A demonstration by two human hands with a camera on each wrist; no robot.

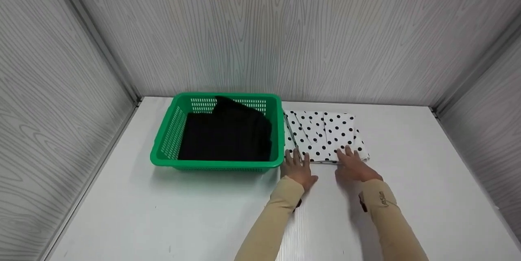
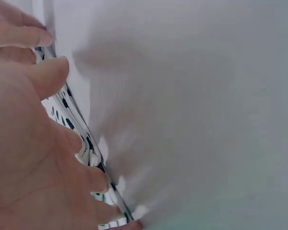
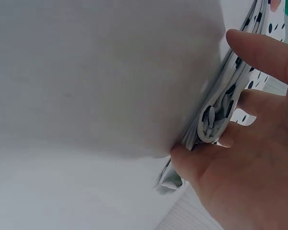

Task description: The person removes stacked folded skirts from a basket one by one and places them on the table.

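A folded white cloth with black dots lies on the table, right beside the green basket. My left hand rests its spread fingers on the cloth's near left edge, close to the basket's corner. On the near right part, my right hand touches the cloth with its fingers extended. In the right wrist view, stacked and rolled layers of the cloth show along the edge beside the right hand. The left wrist view shows the left fingers over the layered edge of the cloth.
The green plastic basket stands at the back left of the white table. Inside it lies dark black fabric, one part heaped against the back wall. Wood-grain panels enclose the table's back and sides.
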